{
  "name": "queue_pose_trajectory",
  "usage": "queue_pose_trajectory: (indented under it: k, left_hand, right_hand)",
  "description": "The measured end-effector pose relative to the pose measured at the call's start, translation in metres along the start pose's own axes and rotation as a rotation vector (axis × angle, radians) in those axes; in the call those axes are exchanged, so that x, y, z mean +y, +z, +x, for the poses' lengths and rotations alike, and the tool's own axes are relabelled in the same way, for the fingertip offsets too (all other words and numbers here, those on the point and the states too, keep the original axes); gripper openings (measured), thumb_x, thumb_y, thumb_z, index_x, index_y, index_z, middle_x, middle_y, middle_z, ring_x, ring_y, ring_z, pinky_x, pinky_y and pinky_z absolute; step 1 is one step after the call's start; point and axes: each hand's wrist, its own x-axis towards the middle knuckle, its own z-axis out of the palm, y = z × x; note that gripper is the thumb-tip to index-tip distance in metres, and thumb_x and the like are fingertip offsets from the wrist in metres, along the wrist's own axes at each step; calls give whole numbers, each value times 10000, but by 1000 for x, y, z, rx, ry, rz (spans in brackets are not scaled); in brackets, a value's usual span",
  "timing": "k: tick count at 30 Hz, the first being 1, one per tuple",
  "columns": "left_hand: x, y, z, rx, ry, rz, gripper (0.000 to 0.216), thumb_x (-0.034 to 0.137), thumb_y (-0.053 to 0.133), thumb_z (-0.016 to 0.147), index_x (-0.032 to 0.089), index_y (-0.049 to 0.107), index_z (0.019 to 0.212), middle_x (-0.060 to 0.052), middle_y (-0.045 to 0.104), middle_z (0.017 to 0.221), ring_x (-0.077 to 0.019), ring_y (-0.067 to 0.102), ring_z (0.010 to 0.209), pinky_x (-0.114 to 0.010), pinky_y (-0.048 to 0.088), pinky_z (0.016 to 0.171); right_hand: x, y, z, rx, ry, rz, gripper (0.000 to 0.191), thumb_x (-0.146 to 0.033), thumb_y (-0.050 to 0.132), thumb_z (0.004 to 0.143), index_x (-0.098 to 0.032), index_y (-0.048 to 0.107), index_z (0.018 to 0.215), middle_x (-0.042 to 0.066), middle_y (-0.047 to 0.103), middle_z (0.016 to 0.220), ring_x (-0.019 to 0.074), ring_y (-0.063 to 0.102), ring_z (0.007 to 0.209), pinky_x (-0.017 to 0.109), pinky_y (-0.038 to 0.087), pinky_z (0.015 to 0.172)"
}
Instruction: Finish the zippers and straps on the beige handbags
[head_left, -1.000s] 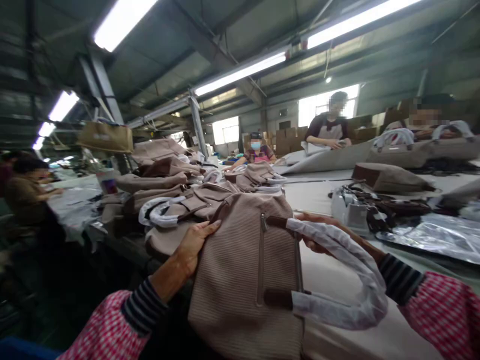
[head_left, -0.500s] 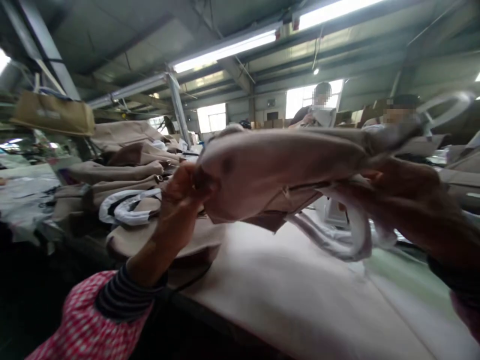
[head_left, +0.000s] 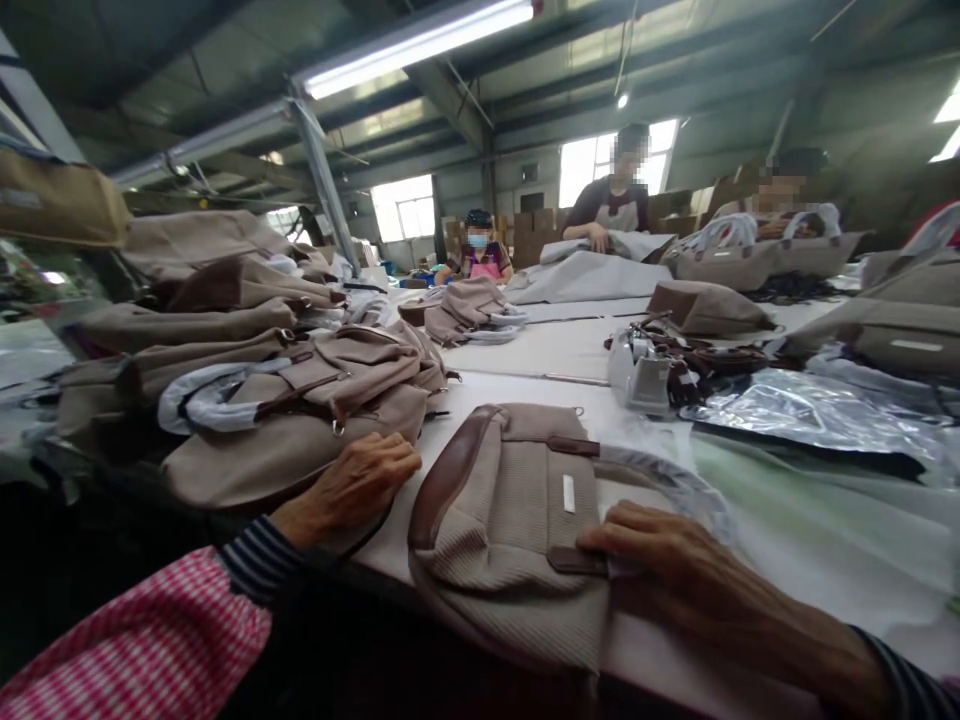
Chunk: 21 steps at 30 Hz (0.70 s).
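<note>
A beige ribbed handbag (head_left: 517, 500) with brown trim and a small white label lies on its side at the table's front edge. My right hand (head_left: 660, 550) is closed at its top edge, thumb and finger by the lower brown handle tab. Clear wrap covers the bag's handle (head_left: 675, 475), which stretches away to the right. My left hand (head_left: 360, 485) is apart from this bag, to its left, fingers curled down in front of the piled bags (head_left: 300, 430). Its fingertips are hidden, so I cannot see whether anything is in them.
White sheeting covers the table (head_left: 540, 345). Dark straps and a wrapped handle piece (head_left: 645, 370) lie beyond the bag, near shiny plastic packaging (head_left: 817, 415). More handbags (head_left: 750, 260) stand at the back right. Several people work across the table; one handles grey material (head_left: 592, 270).
The handbag has come down from in front of my face onto the table. My left hand has left it and sits lower; my right hand remains on it.
</note>
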Motion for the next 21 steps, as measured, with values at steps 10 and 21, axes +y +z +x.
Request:
queue_pose_trajectory:
  k: [10, 21]
  left_hand:
    - [118, -64, 78, 71, -62, -1142, 268, 363, 803, 840, 285, 774, 1094, -32, 758, 1114, -254, 684, 1016, -318, 516, 857]
    - [160, -10, 67, 666, -718, -1906, 459, 552, 697, 870, 222, 536, 595, 57, 387, 485, -140, 516, 550, -349, 597, 799]
  right_hand:
    - [-19, -56, 33, 427, -234, -567, 215, -179, 506, 1037, -226, 712, 1074, 53, 735, 1009, 227, 614, 1016, 388, 428, 866]
    - [-6, -14, 26, 562, 17, -117, 154, -192, 613, 989, -212, 653, 1137, 80, 683, 1090, 216, 654, 995, 366, 541, 868]
